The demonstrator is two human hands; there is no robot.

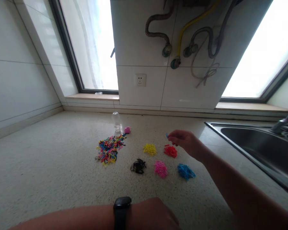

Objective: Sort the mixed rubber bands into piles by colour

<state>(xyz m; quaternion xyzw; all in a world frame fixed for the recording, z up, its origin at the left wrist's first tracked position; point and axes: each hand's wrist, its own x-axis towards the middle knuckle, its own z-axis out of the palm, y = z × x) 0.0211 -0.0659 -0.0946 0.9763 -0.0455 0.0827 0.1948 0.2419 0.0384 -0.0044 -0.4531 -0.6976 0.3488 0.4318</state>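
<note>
My right hand [182, 140] pinches a small blue rubber band [167, 135] between thumb and fingertips, above and behind the red pile of rubber bands [170, 151]. Sorted by colour, more piles lie nearby: yellow bands [149, 149], black bands [138, 166], pink bands [160, 169] and blue bands [186, 172]. To the left spreads a mixed heap of many-coloured bands [110, 148]. At the bottom edge my left hand [153, 214], with a black watch [122, 204] on its wrist, lies low over the counter, its fingers turned out of sight.
A clear plastic bottle [116, 122] stands behind the mixed heap, a pink lump-shaped piece [127, 130] beside it. On the right a steel sink [244, 150] with a faucet [284, 123] is set into the speckled counter [50, 172]. The tiled wall carries a socket [140, 80] and hoses.
</note>
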